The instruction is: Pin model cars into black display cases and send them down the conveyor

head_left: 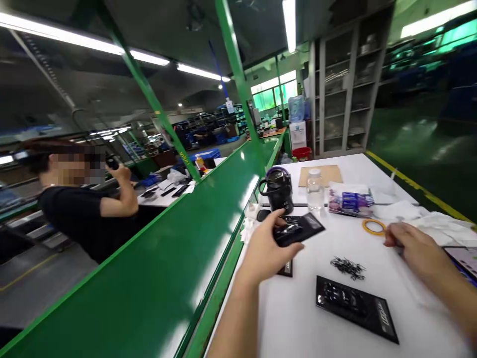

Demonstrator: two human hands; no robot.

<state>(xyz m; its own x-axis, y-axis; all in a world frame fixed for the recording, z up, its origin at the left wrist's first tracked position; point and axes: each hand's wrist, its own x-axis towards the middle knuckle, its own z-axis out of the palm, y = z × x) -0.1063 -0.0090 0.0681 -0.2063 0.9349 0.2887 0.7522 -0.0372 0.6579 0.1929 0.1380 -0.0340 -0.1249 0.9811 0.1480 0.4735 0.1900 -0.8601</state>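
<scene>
On my far left, a co-worker in a black shirt is standing beyond a green partition panel, with one hand raised, holding a dark object near the head. Moving right, my left hand is closed firmly on a glossy black packet, holding it up over the left side of the white table, with a black card lying just below. Toward the far edge, a black insulated bottle with a purple handle is standing upright near a clear water bottle and a cardboard sheet. Nearer me, a flat black package is lying by a small heap of black parts. Further right, a printed purple packet is sitting behind a yellow tape roll. My right hand is hovering just beside that roll, its fingers loosely curled; I cannot tell whether they are holding anything. A white cloth and a tablet are lying at the right edge.
</scene>
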